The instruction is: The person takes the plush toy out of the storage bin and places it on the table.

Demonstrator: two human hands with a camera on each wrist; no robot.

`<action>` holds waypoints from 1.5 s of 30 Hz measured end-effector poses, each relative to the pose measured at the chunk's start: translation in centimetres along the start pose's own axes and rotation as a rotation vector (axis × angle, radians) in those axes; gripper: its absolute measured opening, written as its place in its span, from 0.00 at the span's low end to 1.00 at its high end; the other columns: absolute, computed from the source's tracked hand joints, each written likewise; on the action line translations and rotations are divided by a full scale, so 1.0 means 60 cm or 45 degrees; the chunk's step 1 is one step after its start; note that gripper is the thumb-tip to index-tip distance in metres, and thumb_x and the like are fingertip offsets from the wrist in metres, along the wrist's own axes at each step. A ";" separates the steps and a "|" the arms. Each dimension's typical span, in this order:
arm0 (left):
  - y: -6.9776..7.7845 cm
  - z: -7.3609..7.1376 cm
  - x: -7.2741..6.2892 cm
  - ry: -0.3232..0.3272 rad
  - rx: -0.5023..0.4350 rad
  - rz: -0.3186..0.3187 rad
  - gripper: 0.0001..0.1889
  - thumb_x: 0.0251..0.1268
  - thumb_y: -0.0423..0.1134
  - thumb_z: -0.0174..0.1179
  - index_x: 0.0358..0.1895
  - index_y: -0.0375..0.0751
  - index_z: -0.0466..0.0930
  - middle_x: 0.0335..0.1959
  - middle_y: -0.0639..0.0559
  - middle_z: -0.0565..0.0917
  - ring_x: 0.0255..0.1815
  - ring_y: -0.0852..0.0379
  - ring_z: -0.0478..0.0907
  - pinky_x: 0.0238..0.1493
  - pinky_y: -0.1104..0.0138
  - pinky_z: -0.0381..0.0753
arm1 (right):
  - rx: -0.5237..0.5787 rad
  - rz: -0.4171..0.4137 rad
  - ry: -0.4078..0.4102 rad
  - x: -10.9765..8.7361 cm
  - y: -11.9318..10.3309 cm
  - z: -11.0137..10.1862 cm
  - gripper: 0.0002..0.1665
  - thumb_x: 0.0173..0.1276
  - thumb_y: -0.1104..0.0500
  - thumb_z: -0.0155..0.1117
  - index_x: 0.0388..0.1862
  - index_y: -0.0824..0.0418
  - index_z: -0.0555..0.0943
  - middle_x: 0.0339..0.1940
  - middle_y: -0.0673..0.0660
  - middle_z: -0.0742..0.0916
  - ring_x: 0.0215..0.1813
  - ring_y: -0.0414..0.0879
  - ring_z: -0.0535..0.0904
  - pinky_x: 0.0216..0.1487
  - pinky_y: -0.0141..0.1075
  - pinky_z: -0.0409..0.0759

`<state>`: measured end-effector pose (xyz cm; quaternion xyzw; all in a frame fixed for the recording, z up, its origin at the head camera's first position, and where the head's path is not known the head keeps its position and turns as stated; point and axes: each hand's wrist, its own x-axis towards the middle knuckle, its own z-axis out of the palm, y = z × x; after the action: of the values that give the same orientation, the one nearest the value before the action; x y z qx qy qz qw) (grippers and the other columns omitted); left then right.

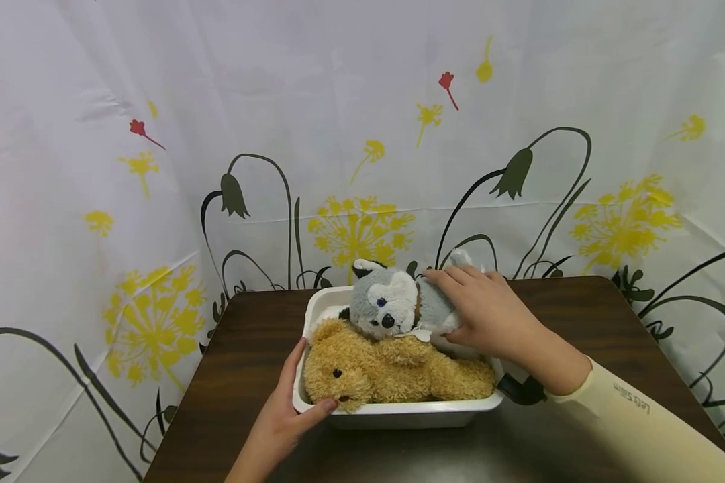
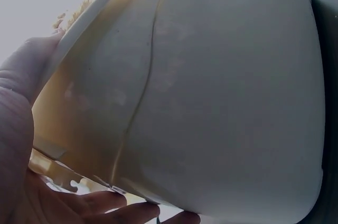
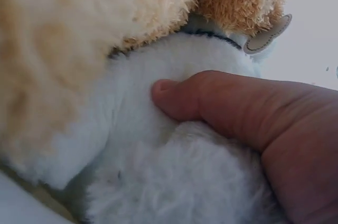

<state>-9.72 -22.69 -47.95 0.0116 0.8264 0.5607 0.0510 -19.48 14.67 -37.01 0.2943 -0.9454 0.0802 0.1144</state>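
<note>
A white plastic tub (image 1: 399,421) stands on the table and holds two plush toys. The tan teddy bear (image 1: 393,376) lies on its side along the near wall, head to the left. Behind it lies a grey and white plush husky (image 1: 393,302) with a brown collar. My left hand (image 1: 284,409) grips the tub's left end, thumb at the rim, fingers along the outside wall (image 2: 211,102). My right hand (image 1: 489,308) holds the husky's body, fingers over its back and thumb (image 3: 185,97) pressed into the white belly fur (image 3: 142,102).
The dark wood-grain table (image 1: 248,335) extends on both sides of the tub. A white curtain (image 1: 338,100) printed with flowers hangs behind the table. A black strap (image 1: 521,389) is at the right wrist, below a pale sleeve (image 1: 634,416).
</note>
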 end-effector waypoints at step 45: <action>0.004 0.007 -0.005 0.016 -0.064 -0.023 0.56 0.69 0.46 0.77 0.88 0.75 0.45 0.88 0.40 0.58 0.76 0.38 0.75 0.58 0.62 0.85 | 0.751 1.111 0.994 -0.138 0.287 0.039 0.50 0.58 0.66 0.82 0.73 0.59 0.62 0.62 0.40 0.63 0.69 0.43 0.62 0.77 0.38 0.64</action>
<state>-9.41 -22.24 -47.88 -0.0007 0.8124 0.5809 0.0511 -23.17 32.63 -42.86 -0.1480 -0.8054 0.4761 0.3206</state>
